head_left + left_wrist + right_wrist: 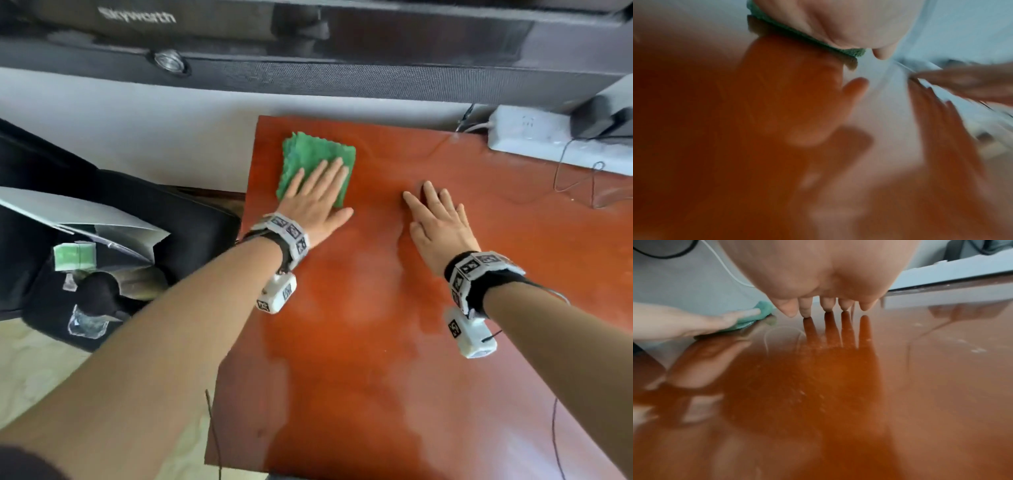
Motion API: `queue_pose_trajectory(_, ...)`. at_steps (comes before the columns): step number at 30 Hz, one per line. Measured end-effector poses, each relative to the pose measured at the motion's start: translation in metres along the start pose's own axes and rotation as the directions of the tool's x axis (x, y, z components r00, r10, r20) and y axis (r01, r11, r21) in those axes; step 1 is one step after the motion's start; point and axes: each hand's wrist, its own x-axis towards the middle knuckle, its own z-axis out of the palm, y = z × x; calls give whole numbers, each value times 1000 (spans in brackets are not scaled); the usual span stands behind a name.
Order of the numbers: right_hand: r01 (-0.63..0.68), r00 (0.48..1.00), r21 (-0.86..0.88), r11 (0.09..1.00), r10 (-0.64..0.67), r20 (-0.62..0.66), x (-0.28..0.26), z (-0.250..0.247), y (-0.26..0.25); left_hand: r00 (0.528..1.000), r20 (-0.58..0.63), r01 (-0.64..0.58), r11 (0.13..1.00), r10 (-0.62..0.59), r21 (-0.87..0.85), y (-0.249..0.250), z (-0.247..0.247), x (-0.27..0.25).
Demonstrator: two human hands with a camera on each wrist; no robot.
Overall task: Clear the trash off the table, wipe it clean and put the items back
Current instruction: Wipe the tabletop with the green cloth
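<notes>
A folded green cloth [310,157] lies on the far left corner of the glossy reddish-brown table [376,325]. My left hand [317,195] presses flat on the cloth with straight fingers. My right hand [436,219] rests flat on the bare tabletop to the right of the cloth, fingers spread. From the right wrist camera, my right fingertips [827,308] touch the table and the cloth [748,318] shows under my left hand [694,322]. In the blurred left wrist view, the cloth's edge [801,39] lies under my palm [838,22].
A white power strip [548,137] with thin cables [575,171] sits at the table's far right. A black bag [102,274] with a green packet [73,257] and wrappers stands on the floor at the left. A dark TV unit [308,51] runs along the back.
</notes>
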Motion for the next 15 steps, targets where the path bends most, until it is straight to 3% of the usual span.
queue_pose_trajectory(3,35,999,-5,999,-35,32,13,1,-17,947,-38,312,940,-320,-135,-58,-14,24)
queue_pose_trajectory(5,27,998,-4,1000,-27,48,16,4,-24,901,-26,421,888,-433,-183,-68,-15,32)
queue_pose_trajectory(7,19,999,-22,1000,-18,41,17,7,-27,883,-41,456,875,-468,-161,-49,-13,31)
queue_pose_trajectory(9,17,1000,-44,999,-16,18,16,11,-29,946,-60,316,947,-319,-54,-12,-10,17)
queue_pose_trajectory(10,17,1000,-55,998,-17,8,15,13,-30,989,-31,144,990,-143,9,10,-5,3)
queue_pose_trajectory(11,18,1000,-63,998,-18,4,15,14,-30,997,25,-68,995,67,66,31,1,-14)
queue_pose_trajectory(13,20,1000,-59,998,-19,16,15,12,-29,927,156,-360,924,340,129,45,7,-38)
queue_pose_trajectory(14,18,1000,-46,999,-17,25,15,10,-27,909,167,-406,902,382,147,34,5,-34)
queue_pose_trajectory(15,17,999,-31,999,-16,35,15,8,-26,930,121,-364,918,348,160,17,2,-21)
